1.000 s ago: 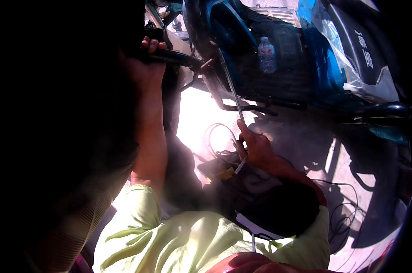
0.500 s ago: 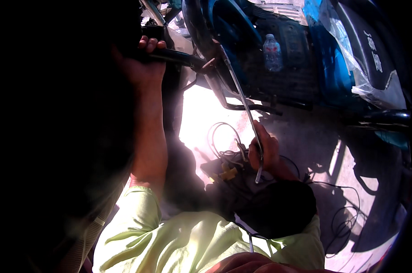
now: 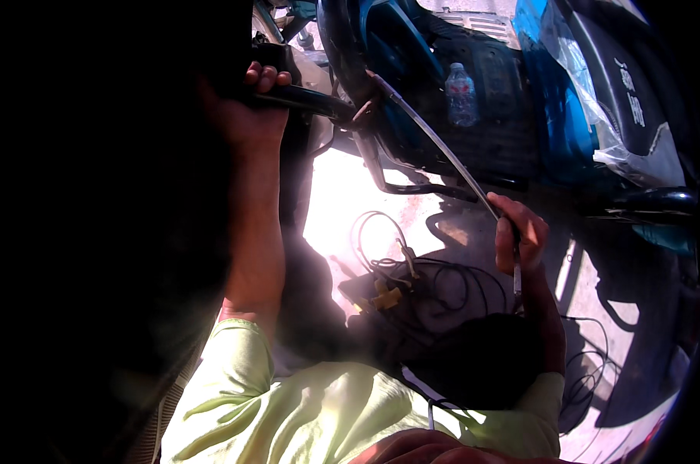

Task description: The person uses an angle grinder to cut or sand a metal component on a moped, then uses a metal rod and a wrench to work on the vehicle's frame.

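Observation:
My left hand [image 3: 253, 108] is closed round a black metal tube [image 3: 307, 99], its fingers curled over the top. The tube runs right to a rusty joint [image 3: 363, 114] on a dark curved frame [image 3: 338, 46]. In my right hand [image 3: 526, 232] is a long bent metal bar [image 3: 450, 155], gripped near its bent lower end. Its far end meets the frame just above the rusty joint; how it fits there is too small to tell. Deep shadow hides part of my left hand.
A blue vehicle has a dark footboard [image 3: 504, 139] with a clear plastic bottle [image 3: 461, 97] on it. Its black seat [image 3: 620, 85] is partly wrapped in plastic. Below lie coiled cables [image 3: 458, 282] and a yellow piece [image 3: 386, 296] on the sunlit ground.
My right hand has swung to the right and slightly up with the long bent metal bar, whose far end stays at the frame. My left hand keeps its hold on the tube.

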A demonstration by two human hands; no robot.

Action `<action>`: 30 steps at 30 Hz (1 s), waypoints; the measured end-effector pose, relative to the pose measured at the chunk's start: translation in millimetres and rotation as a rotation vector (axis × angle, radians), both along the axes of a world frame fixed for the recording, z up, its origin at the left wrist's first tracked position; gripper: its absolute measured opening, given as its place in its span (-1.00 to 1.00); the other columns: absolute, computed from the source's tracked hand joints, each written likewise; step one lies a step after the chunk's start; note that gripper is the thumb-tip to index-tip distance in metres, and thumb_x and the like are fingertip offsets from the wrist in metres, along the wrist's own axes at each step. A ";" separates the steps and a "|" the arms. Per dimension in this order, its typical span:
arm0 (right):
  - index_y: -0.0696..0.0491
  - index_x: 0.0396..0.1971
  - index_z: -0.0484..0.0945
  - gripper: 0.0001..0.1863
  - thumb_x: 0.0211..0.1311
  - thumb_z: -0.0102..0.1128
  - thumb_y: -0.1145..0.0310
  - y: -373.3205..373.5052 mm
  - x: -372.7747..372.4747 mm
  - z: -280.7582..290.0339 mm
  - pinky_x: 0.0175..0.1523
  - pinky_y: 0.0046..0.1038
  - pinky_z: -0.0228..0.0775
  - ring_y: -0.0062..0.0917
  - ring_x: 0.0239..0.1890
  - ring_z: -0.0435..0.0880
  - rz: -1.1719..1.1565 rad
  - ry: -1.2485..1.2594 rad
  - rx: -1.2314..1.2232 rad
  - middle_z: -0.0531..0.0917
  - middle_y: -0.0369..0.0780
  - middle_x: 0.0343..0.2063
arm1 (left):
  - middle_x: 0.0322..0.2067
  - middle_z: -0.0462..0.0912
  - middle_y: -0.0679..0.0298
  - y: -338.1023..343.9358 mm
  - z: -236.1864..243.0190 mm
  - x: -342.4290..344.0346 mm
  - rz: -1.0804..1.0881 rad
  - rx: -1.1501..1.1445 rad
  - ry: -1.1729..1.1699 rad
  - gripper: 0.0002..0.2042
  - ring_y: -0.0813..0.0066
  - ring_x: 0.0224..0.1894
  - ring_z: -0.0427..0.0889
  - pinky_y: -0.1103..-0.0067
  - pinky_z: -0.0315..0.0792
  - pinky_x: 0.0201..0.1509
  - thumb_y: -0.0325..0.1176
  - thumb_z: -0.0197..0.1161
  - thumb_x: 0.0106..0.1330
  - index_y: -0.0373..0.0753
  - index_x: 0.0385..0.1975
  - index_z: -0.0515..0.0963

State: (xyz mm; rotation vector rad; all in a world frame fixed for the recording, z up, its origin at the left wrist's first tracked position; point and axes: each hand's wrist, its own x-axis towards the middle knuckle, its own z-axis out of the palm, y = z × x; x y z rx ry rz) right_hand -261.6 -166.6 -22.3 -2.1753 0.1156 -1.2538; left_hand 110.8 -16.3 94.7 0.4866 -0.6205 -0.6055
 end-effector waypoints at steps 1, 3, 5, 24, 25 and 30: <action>0.22 -0.02 0.60 -0.60 0.10 0.02 0.62 -3.1 1.6 5.5 -0.46 -0.54 0.40 -0.55 -0.63 0.58 0.040 0.014 0.022 0.61 -0.17 -0.57 | -0.60 0.51 0.36 7.2 5.5 1.4 0.020 0.012 -0.015 -0.25 0.47 -0.54 0.48 0.41 0.40 -0.23 0.43 -0.08 0.31 -0.31 -0.13 0.48; 0.22 -0.04 0.61 -0.62 0.11 0.01 0.62 -7.4 7.2 6.6 -0.46 -0.53 0.41 -0.54 -0.62 0.59 0.096 0.018 0.036 0.64 -0.14 -0.53 | -0.61 0.51 0.37 22.0 17.2 3.8 0.059 0.038 -0.046 -0.25 0.48 -0.55 0.48 0.41 0.39 -0.24 0.43 -0.10 0.32 -0.30 -0.14 0.48; 0.22 -0.07 0.61 -0.64 0.12 0.00 0.62 -18.4 0.3 0.3 -0.46 -0.54 0.42 -0.53 -0.60 0.60 0.064 0.054 -0.015 0.68 -0.09 -0.47 | -0.62 0.51 0.38 6.0 5.5 -0.5 0.044 0.026 -0.002 -0.26 0.49 -0.57 0.48 0.42 0.40 -0.26 0.42 -0.12 0.34 -0.30 -0.14 0.49; 0.21 -0.17 0.60 -0.68 0.28 -0.10 0.38 -105.9 -1.9 37.1 -0.39 -0.52 0.34 -0.56 -0.54 0.50 -0.029 0.182 -0.039 0.61 -0.17 -0.48 | -0.64 0.54 0.37 -4.8 8.7 -4.7 -0.002 -0.001 -0.013 -0.27 0.50 -0.59 0.45 0.43 0.37 -0.28 0.42 -0.07 0.33 -0.29 -0.15 0.51; 0.20 -0.18 0.60 -0.68 0.29 -0.09 0.37 -110.0 4.2 33.7 -0.39 -0.53 0.33 -0.57 -0.54 0.50 -0.016 0.165 -0.018 0.61 -0.17 -0.48 | -0.64 0.54 0.37 -0.2 10.4 -5.6 0.021 0.018 -0.008 -0.27 0.50 -0.59 0.45 0.42 0.37 -0.27 0.42 -0.07 0.32 -0.29 -0.15 0.52; 0.20 -0.18 0.60 -0.67 0.33 -0.12 0.33 -124.0 15.7 19.5 -0.41 -0.55 0.30 -0.63 -0.53 0.49 0.016 0.148 0.039 0.62 -0.22 -0.47 | -0.63 0.52 0.38 9.8 14.8 -6.4 0.047 0.057 -0.028 -0.28 0.51 -0.58 0.44 0.41 0.36 -0.24 0.41 -0.06 0.33 -0.28 -0.15 0.52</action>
